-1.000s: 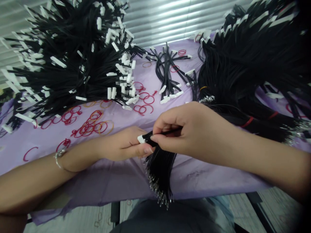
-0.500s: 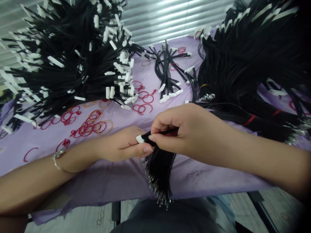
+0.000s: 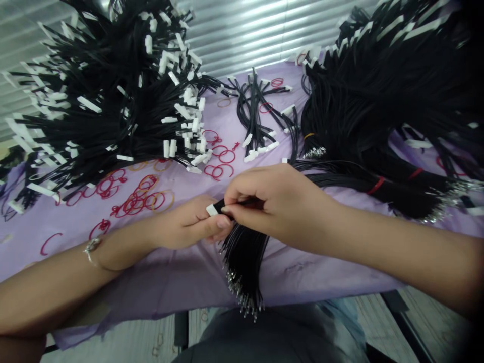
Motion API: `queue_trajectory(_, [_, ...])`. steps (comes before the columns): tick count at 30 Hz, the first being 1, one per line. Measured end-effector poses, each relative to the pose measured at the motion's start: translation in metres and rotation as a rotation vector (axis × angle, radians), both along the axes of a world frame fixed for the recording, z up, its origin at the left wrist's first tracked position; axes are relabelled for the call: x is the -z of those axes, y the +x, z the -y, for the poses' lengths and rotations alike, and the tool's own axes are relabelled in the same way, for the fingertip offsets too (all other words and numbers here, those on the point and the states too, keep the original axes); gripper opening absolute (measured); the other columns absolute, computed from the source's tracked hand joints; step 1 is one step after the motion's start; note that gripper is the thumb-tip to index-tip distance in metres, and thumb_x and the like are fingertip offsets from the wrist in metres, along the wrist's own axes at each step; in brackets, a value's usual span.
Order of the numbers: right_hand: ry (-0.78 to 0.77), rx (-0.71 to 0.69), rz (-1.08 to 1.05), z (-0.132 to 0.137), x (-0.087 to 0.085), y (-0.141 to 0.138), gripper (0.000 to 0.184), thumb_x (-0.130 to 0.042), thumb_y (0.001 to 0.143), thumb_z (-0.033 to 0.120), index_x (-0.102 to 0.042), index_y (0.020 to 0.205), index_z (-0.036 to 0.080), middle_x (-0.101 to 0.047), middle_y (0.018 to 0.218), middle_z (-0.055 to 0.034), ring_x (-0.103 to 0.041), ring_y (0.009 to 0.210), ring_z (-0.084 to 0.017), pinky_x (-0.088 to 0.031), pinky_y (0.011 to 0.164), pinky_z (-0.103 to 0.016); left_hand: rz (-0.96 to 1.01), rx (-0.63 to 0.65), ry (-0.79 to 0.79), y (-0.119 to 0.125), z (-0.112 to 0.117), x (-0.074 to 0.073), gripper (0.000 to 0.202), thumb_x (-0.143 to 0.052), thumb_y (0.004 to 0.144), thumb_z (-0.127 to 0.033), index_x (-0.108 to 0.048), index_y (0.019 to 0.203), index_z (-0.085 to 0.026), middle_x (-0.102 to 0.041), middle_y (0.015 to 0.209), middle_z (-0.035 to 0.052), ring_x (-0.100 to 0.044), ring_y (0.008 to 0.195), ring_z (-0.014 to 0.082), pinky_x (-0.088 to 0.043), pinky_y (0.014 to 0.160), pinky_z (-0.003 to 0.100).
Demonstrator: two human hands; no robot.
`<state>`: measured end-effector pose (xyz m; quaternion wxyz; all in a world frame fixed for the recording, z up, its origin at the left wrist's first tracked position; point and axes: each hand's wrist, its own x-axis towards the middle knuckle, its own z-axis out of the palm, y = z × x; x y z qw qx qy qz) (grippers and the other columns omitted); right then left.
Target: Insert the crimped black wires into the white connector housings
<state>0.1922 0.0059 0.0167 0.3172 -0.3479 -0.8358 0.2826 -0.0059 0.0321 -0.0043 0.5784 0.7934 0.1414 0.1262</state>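
Observation:
My left hand (image 3: pixel 200 222) is closed around a white connector (image 3: pixel 212 209) with black wires, its thumb pressed on the near side. Fingertips of my right hand (image 3: pixel 260 201) pinch the black wires just behind that connector. Below both hands a bundle of black wires (image 3: pixel 245 262) hangs down over the purple cloth, fanned out at silvery metal tips (image 3: pixel 240 297). How the bundle's upper end sits in my left palm is hidden by the fingers.
A tall heap of black wires with white connectors (image 3: pixel 113 111) stands at the left, another wire pile (image 3: pixel 378 91) at the right. Red rubber bands (image 3: pixel 138 199) lie scattered on the purple cloth (image 3: pixel 302 282). Short cables (image 3: pixel 257 116) lie in the middle, before a slatted blind (image 3: pixel 245 35).
Both hands and the held connector have shifted slightly left in view, and my right fingertips are now nearer the connector and left thumb. The grips look the same.

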Motion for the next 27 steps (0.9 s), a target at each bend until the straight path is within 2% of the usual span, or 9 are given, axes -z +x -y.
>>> queue_trajectory(4, [-0.074,0.056,-0.051,-0.003,-0.001,0.001,0.01,-0.059,0.079,0.016,-0.066,0.072,0.012,-0.059,0.064,0.0041,-0.049,0.06,-0.003,-0.034,0.058,-0.018,0.017,-0.12,-0.109,-0.002,0.003,0.005,0.054,-0.032,0.093,-0.06,-0.045,0.063,-0.016,-0.043,0.05,-0.0018,-0.039,0.043,0.0092,-0.031,0.044,0.023])
queue_trajectory(8, [-0.062,0.068,-0.065,-0.006,-0.002,0.003,0.009,-0.059,0.08,0.018,-0.064,0.075,0.012,-0.058,0.063,0.005,-0.049,0.058,-0.003,-0.035,0.057,-0.019,0.067,-0.242,-0.214,-0.002,0.004,0.014,0.053,-0.035,0.09,-0.062,-0.043,0.06,-0.019,-0.042,0.046,-0.0028,-0.035,0.038,0.009,-0.027,0.04,0.025])
queue_trajectory(10, [0.062,0.122,-0.026,-0.005,-0.005,0.004,0.01,-0.058,0.081,0.02,-0.064,0.081,0.012,-0.06,0.071,0.0026,-0.052,0.065,-0.006,-0.038,0.062,-0.02,0.091,-0.3,-0.259,-0.001,0.003,0.017,0.054,-0.033,0.091,-0.062,-0.042,0.058,-0.02,-0.041,0.045,-0.003,-0.033,0.036,0.0088,-0.025,0.039,0.026])
queue_trajectory(13, [0.372,0.232,0.09,-0.001,-0.01,0.005,0.019,-0.048,0.087,0.02,-0.065,0.082,0.013,-0.06,0.09,-0.0031,-0.053,0.086,-0.012,-0.04,0.078,-0.027,0.114,-0.372,-0.313,0.001,0.0,0.017,0.057,-0.024,0.094,-0.059,-0.04,0.057,-0.02,-0.039,0.043,-0.0034,-0.033,0.036,0.0081,-0.026,0.04,0.024])
queue_trajectory(14, [0.463,0.212,0.134,0.001,-0.01,0.004,0.025,-0.043,0.089,0.018,-0.066,0.08,0.014,-0.059,0.091,-0.0031,-0.052,0.089,-0.013,-0.04,0.08,-0.028,0.122,-0.399,-0.334,0.003,-0.001,0.016,0.058,-0.021,0.096,-0.057,-0.039,0.056,-0.019,-0.038,0.043,-0.0035,-0.032,0.036,0.0078,-0.027,0.04,0.024])
queue_trajectory(16, [0.543,0.046,0.252,0.003,-0.004,0.002,0.031,-0.039,0.09,0.014,-0.066,0.075,0.016,-0.058,0.084,-0.0018,-0.052,0.085,-0.014,-0.041,0.079,-0.029,0.153,-0.423,-0.383,0.006,-0.003,0.013,0.058,-0.024,0.095,-0.058,-0.038,0.054,-0.02,-0.035,0.041,-0.0043,-0.029,0.033,0.0073,-0.025,0.038,0.023])
queue_trajectory(18, [0.477,-0.138,0.411,0.003,0.005,-0.001,0.025,-0.045,0.089,0.013,-0.067,0.076,0.015,-0.059,0.08,-0.0025,-0.054,0.081,-0.014,-0.043,0.081,-0.029,0.187,-0.41,-0.43,0.008,-0.005,0.011,0.058,-0.031,0.093,-0.059,-0.037,0.05,-0.02,-0.032,0.038,-0.0049,-0.025,0.031,0.0072,-0.021,0.034,0.023])
queue_trajectory(21, [0.316,-0.24,0.583,-0.003,0.014,-0.005,0.013,-0.057,0.086,0.018,-0.068,0.082,0.014,-0.063,0.083,-0.0049,-0.057,0.083,-0.016,-0.045,0.084,-0.03,0.207,-0.369,-0.451,0.01,-0.007,0.009,0.059,-0.037,0.09,-0.062,-0.038,0.048,-0.021,-0.03,0.037,-0.0046,-0.023,0.03,0.0073,-0.017,0.032,0.024])
queue_trajectory(27, [0.134,-0.336,0.513,-0.007,0.008,-0.004,0.01,-0.056,0.086,0.014,-0.066,0.083,0.013,-0.062,0.086,-0.0061,-0.056,0.085,-0.017,-0.042,0.08,-0.03,0.219,-0.33,-0.452,0.006,-0.009,0.014,0.06,-0.032,0.091,-0.064,-0.043,0.054,-0.018,-0.035,0.04,-0.0047,-0.028,0.033,0.0052,-0.02,0.033,0.02])
